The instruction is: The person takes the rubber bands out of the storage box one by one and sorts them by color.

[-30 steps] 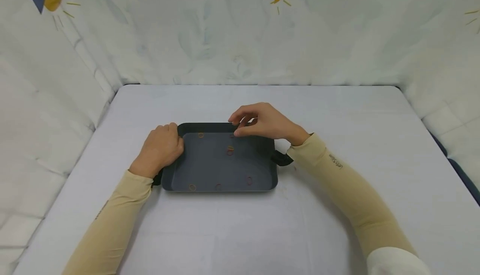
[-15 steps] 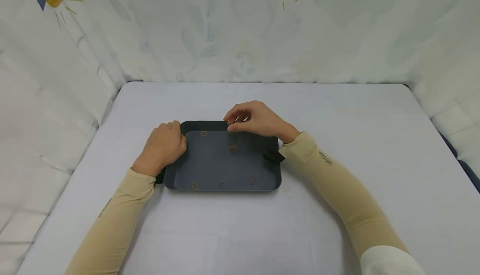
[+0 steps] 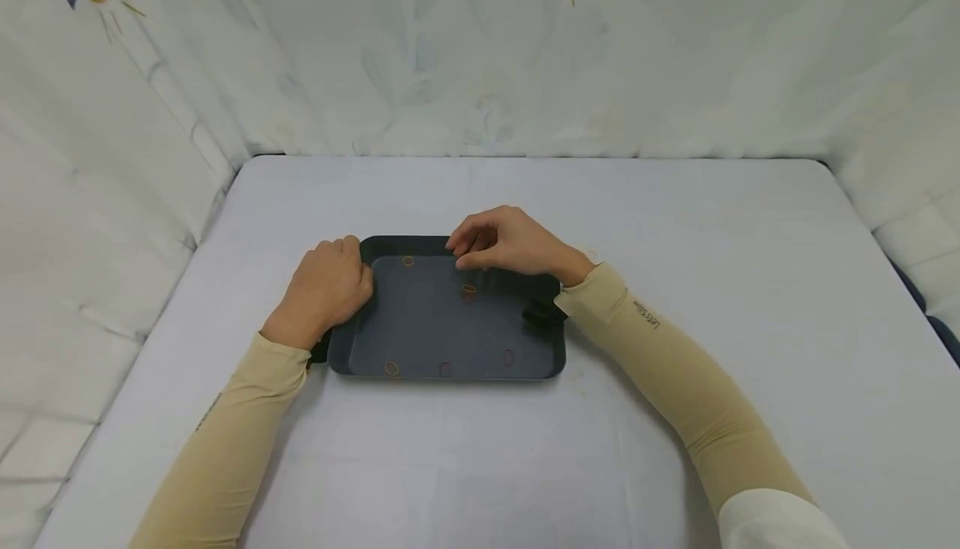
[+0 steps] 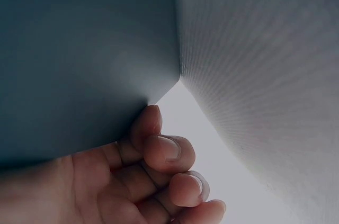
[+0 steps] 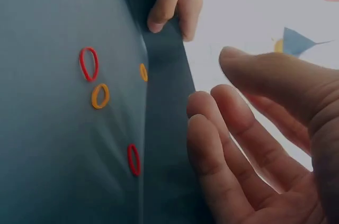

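A shallow dark grey rectangular tray (image 3: 420, 324) lies on the table in the head view. At its back left corner my left hand (image 3: 322, 291) grips the rim. The left wrist view has curled fingers (image 4: 169, 147) against the tray's outer edge (image 4: 106, 49). Over the back rim, right of the middle, my right hand (image 3: 510, 241) hovers with bent, spread fingers. In the right wrist view a gap shows between its thumb and fingers, with nothing held. Small red rubber bands (image 5: 133, 159) and orange-yellow rubber bands (image 5: 100, 96) lie scattered in the tray.
A white cloth covers the table (image 3: 675, 324). Pale patterned curtains (image 3: 675, 57) stand behind it and along its sides. Beige sleeves cover both forearms, and a black device (image 3: 543, 313) sits under the right wrist, overlapping the tray's right side.
My right hand has shifted a little to the left along the tray's back rim. The left hand keeps its grip on the corner. The head view has tilted slightly downward.
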Demonstrator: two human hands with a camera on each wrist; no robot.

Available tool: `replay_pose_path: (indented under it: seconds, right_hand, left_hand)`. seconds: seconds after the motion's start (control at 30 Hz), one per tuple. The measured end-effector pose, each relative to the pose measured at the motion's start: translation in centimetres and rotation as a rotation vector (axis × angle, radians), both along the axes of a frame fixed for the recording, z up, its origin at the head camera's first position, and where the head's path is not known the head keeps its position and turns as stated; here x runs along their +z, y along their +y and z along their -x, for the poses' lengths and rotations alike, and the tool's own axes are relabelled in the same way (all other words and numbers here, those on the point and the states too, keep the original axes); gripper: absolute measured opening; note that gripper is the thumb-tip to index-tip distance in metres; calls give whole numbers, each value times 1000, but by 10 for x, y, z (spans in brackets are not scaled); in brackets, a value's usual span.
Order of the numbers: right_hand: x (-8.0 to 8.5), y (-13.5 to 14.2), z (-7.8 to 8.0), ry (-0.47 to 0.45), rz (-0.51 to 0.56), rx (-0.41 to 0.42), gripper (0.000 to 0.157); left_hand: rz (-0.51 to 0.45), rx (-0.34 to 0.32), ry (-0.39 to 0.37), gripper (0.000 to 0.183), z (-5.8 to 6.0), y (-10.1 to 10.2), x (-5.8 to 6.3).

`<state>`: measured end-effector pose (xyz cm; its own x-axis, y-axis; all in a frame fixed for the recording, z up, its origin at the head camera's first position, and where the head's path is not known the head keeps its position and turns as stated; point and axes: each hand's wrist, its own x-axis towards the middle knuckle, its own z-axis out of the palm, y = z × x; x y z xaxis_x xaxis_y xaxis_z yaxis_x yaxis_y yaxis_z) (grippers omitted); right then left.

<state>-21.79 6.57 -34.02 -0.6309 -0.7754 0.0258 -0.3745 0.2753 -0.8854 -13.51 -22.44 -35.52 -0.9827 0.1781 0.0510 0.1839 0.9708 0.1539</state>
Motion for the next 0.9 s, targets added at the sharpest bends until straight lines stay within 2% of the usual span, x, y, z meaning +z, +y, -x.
replay_pose_path:
  seconds: [0.53,0.73,0.9]
  right_hand:
    - [-5,-11,-10,111,-210,118,26]
    - [-5,-12,-12,114,-263,160,27]
    - [-6,-12,-13,129,-295,164,27]
  left_hand:
    - [-17,8,-33,19,-5,-4,6]
    - [-22,9,-21,18,-7,-6,5]
    - [-23,2,-5,18,-8,-6,5]
